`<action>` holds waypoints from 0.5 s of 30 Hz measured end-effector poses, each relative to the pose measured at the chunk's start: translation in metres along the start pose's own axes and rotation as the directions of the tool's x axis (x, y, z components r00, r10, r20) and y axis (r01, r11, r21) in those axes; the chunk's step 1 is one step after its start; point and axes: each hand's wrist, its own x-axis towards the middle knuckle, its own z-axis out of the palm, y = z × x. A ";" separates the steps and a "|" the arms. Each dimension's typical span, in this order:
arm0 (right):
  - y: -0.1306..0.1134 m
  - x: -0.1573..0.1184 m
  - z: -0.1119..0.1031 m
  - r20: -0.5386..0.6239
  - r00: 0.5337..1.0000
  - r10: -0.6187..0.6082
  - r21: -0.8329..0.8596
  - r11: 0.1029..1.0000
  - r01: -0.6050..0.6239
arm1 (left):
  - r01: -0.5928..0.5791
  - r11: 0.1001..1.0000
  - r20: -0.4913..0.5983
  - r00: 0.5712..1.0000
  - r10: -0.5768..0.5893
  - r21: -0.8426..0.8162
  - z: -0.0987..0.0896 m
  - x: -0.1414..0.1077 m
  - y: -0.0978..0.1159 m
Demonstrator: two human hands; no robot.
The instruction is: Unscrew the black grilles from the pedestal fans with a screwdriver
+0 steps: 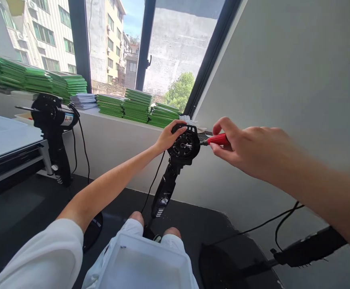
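In front of me stands a black pedestal fan without blades or grille, its round motor housing [183, 147] facing me on a slanted black post [164, 188] with a dial. My left hand [172, 135] is wrapped over the housing's upper left rim. Closed around a red-handled screwdriver [218, 139] is my right hand [233, 142], just right of the housing. The screwdriver's shaft points left at the housing; whether its tip touches anything I cannot tell. A white plastic tray [150, 261] rests on my lap.
At left stands another black fan body [52, 114] beside a table [11, 150]. Stacks of green-edged booklets [137, 106] line the windowsill. A third fan post [311, 247] leans at lower right, with black cables [254, 228] near it.
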 end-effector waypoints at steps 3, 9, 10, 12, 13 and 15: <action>0.000 0.000 0.000 0.010 0.994 0.105 -0.118 0.988 -0.103 | -0.002 1.000 -0.002 1.000 0.002 0.015 -0.001 0.000 0.000; 0.004 0.001 0.004 0.050 0.998 0.050 0.007 0.999 -0.050 | -0.015 1.000 -0.003 1.000 0.015 0.005 0.000 0.000 -0.002; 0.004 0.001 0.003 0.044 0.995 0.090 -0.039 0.995 -0.088 | -0.010 1.000 -0.003 1.000 0.010 0.002 0.000 0.001 -0.002; 0.003 0.001 0.000 0.051 0.992 0.119 -0.037 0.992 -0.117 | -0.007 1.000 -0.003 1.000 0.007 -0.008 0.001 0.001 -0.003; 0.002 0.000 -0.001 0.072 0.992 0.101 0.009 0.995 -0.102 | -0.009 1.000 0.000 1.000 0.009 -0.013 0.001 0.001 -0.003; 0.003 0.000 -0.002 0.101 0.992 0.081 0.072 0.993 -0.088 | -0.016 1.000 0.003 1.000 0.016 -0.021 0.001 0.000 -0.003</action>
